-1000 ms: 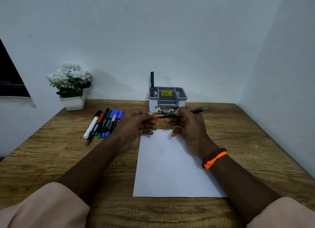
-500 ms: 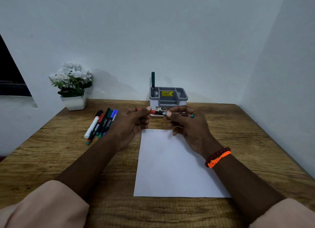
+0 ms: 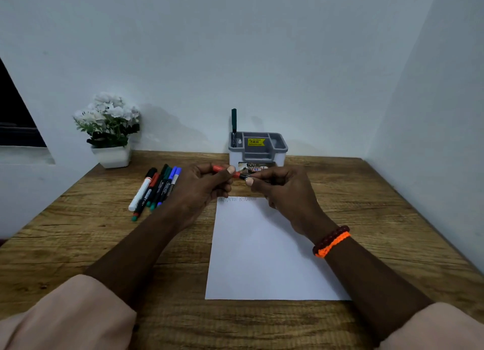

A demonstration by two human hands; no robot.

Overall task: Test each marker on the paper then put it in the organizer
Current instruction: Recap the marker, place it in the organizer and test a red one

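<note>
Both hands are holding one marker (image 3: 242,176) above the paper's (image 3: 264,250) far edge, just before the organizer (image 3: 258,150) at twelve o'clock. The left hand (image 3: 201,190) is pinching its red cap (image 3: 222,169); the right hand (image 3: 285,190) is gripping the dark barrel, possibly capped. Spare markers (image 3: 157,187) are lying on the counter (image 3: 78,231) at ten o'clock.

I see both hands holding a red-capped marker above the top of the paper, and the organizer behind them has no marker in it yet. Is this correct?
Not quite. The organizer already has one dark green marker standing upright in its back left compartment, as the head view shows. The rest is right: the left hand and right hand hold the red-capped marker above the top of the paper.
</note>
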